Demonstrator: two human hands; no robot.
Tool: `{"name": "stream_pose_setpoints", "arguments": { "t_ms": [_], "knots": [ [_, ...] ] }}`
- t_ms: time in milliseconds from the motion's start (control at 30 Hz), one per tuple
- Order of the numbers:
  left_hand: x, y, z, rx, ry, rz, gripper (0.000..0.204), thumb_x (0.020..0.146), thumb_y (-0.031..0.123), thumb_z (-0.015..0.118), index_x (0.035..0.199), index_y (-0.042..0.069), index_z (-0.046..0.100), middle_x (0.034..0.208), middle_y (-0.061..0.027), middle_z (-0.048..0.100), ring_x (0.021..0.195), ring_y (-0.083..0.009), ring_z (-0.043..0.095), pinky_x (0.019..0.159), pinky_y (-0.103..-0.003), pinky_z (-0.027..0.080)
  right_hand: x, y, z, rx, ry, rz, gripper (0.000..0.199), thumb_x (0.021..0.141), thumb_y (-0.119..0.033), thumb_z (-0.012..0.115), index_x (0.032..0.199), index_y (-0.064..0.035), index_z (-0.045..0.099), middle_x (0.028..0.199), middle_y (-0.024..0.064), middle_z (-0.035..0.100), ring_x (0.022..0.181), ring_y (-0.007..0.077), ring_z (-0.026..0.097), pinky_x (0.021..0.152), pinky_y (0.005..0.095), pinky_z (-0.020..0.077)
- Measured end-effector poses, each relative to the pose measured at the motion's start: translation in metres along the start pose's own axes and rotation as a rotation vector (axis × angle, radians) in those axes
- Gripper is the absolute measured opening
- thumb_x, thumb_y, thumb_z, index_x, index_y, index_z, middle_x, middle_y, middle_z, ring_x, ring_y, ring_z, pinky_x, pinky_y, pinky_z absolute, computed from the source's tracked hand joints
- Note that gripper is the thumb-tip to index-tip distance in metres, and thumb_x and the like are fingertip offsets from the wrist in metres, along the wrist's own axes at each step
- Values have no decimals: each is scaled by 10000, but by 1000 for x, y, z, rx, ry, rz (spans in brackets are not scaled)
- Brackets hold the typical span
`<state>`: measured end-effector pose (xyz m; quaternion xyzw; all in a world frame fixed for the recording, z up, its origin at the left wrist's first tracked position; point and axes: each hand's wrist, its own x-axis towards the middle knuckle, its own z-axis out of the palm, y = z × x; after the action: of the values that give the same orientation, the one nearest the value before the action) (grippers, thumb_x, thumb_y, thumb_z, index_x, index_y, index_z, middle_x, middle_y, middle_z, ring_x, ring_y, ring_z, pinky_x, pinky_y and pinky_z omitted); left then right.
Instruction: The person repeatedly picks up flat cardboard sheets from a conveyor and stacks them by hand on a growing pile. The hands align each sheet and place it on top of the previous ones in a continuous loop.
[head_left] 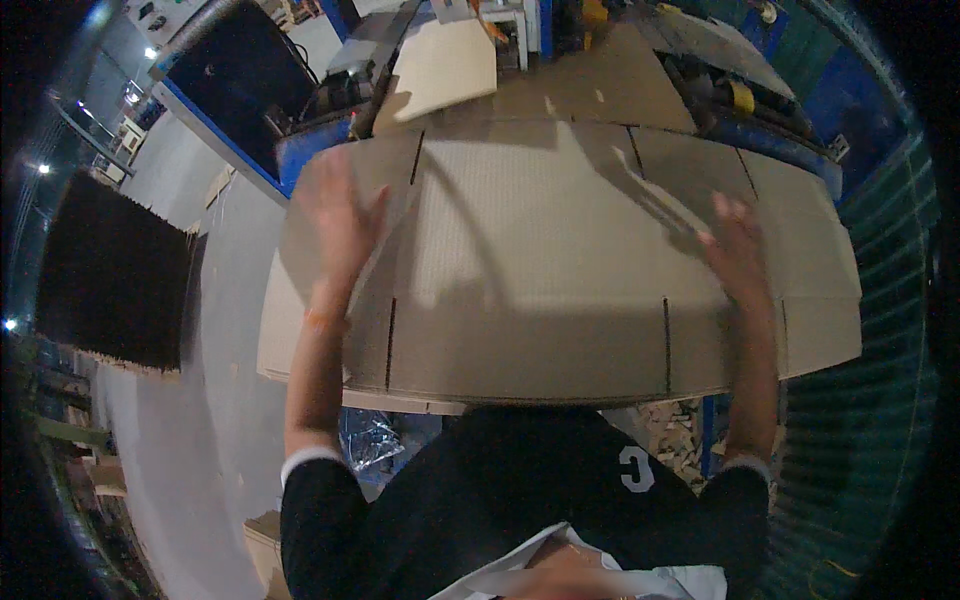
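A wide brown cardboard box blank (540,250) lies flat in front of me, with dark slots cut along its near and far edges and crease lines across it. Over its left part is my left hand (345,215), blurred, thumb spread away from the fingers and nothing in it. My right hand (735,245) hovers over or rests on the right part, its fingers apart and slightly bent; contact with the board I cannot make out. Both forearms reach over the near edge of the blank.
Beyond the blank stands a blue machine (240,90), with rollers (740,95) on the right and a lighter cardboard piece (450,65) on its bed. A tall dark stack of cardboard (115,275) stands on the floor at left. Cardboard scraps (670,440) lie below the near edge.
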<state>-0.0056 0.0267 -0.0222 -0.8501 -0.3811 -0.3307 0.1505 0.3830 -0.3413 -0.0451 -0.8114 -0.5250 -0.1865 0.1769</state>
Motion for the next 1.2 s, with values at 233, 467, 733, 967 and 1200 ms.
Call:
{"name": "stream_pose_setpoints", "arguments": {
  "t_ms": [233,467,733,967,1200],
  "knots": [
    [-169,-89,-79,-440,359,-1251,738,828,357,582,1297,-128,280,1321,-284,346,1228,-324,360,1030,-391,273,-181,84,-48,-488,-140,1004,693,862,-523,451,1339,-29,356,1399,210,295,1307,388,215,1070,427,187],
    [-147,-68,-84,-391,324,-1060,727,825,276,572,1350,-87,224,1419,-247,218,1317,-326,234,1073,-385,190,-167,80,-44,-251,127,995,571,878,-463,462,1281,-59,454,1284,191,459,1199,344,412,992,414,316],
    [-137,-90,-149,-1132,956,-783,358,833,185,551,1148,28,482,1269,-128,421,1128,-258,422,969,-419,326,-158,108,-60,1149,1356,711,337,878,-142,529,1194,-33,481,1190,194,497,1015,322,534,804,454,498],
    [-173,-105,-100,-1911,501,-1150,276,835,159,545,1050,-13,519,1008,-127,592,938,-260,555,872,-363,428,-149,166,-121,1114,903,915,385,847,-73,529,1214,8,446,1118,138,537,941,248,561,768,368,479],
    [-180,-94,-122,-1294,191,-889,209,824,99,582,1000,-13,565,1048,-97,579,986,-192,546,862,-332,443,-203,-46,-154,453,563,768,404,779,18,552,1180,9,508,1115,88,576,1046,200,528,890,316,415]
  ]
}}
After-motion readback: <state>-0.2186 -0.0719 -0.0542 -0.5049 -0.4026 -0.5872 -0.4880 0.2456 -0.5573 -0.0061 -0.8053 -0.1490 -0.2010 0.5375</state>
